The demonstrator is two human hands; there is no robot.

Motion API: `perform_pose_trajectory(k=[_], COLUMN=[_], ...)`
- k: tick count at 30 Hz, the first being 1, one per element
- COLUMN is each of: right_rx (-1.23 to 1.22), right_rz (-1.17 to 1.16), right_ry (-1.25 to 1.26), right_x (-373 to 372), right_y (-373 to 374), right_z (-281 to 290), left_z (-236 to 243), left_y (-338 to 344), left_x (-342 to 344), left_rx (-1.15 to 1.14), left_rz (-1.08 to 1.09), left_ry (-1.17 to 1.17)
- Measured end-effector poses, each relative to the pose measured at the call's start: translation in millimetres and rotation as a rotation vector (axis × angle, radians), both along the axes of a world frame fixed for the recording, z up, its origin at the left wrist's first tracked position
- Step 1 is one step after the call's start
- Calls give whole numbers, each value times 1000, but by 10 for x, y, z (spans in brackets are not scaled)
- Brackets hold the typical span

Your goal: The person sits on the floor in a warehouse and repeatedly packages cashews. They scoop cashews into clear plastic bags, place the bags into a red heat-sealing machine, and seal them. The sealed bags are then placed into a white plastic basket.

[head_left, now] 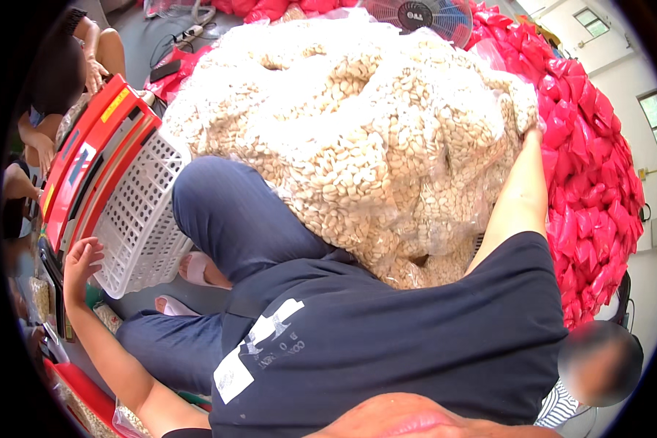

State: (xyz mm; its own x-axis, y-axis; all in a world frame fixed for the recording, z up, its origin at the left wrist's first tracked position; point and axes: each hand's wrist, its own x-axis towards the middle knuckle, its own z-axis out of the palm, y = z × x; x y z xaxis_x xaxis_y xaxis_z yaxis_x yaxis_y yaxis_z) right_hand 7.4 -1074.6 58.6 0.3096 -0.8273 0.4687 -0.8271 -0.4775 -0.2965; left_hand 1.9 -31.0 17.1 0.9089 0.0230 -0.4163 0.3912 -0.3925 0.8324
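A big heap of clear plastic bags point(372, 153) full of pale, oval, shelled nuts or seeds lies before me and fills the middle of the view. My right hand point(535, 131) is at the heap's right edge, closed on a bulging clear bag point(515, 106); the bag hides most of its fingers. On the left, my left hand point(85, 259) hangs in the air with its fingers apart and nothing in it. Close beside it stand a white perforated plastic basket point(135, 212) and long red-and-white box-like items point(87, 157).
Many shiny red packets point(584, 182) are piled along the right. A fan point(420, 13) stands behind the heap, near a power strip point(192, 33) and a dark phone-like object point(165, 71). Other people's hands point(95, 75) show at the far left; another person point(598, 365) is at lower right.
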Motion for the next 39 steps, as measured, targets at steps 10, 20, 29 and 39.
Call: perform_pose_trajectory(k=[10, 20, 29, 39], right_rx=[-384, -262, -46, 274], right_rz=[707, 1874, 2569, 2387], right_ry=[-115, -291, -5, 266], right_x=[609, 1319, 1077, 684], right_y=[1532, 4948, 6919, 7008], right_z=[487, 619, 582, -204], left_z=[-192, -1394, -2783, -3826], left_y=[891, 389, -85, 279], left_x=[-1809, -4498, -4635, -4262], left_rx=[-283, 89, 769, 294], left_rz=[539, 1306, 1062, 1344], left_ry=[-240, -108, 175, 318])
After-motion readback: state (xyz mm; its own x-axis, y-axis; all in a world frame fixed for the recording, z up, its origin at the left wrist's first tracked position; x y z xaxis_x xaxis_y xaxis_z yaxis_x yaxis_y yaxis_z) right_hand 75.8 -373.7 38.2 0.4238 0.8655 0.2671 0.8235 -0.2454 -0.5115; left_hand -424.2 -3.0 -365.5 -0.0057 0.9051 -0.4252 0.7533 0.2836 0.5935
